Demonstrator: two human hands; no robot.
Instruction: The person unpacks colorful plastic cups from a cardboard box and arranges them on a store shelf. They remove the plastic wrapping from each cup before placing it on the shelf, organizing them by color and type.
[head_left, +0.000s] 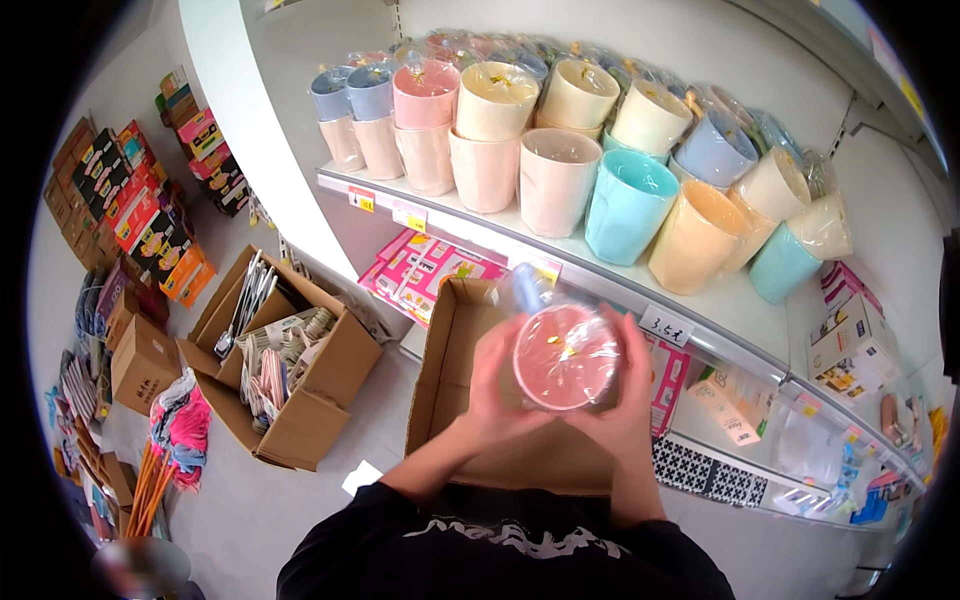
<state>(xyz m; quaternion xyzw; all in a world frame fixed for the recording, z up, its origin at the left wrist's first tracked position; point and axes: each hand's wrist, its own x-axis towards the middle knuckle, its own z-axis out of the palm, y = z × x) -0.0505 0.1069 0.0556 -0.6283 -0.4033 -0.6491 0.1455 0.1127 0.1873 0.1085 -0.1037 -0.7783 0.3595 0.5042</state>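
A pink cup in clear plastic wrap with a gold twist tie (568, 358) is held between my left hand (495, 382) and my right hand (626, 390), one on each side, above an open cardboard box (439, 375). Part of something blue in clear wrap (527, 289) shows at the cup's upper left. On the white shelf ahead stand rows of wrapped cups in several pastel colours, many stacked, among them a turquoise cup (630, 210), an orange cup (694, 240) and a pale pink cup (559, 184). The underside of the held cup is hidden.
The shelf's front rail (600, 274) carries price tags, one handwritten (666, 325). Pink printed packs (427, 274) lie on the lower shelf. At the left, a cardboard box (300, 442) holds hangers. Mops with orange handles (150, 480) and stacked cartons (146, 367) stand farther left.
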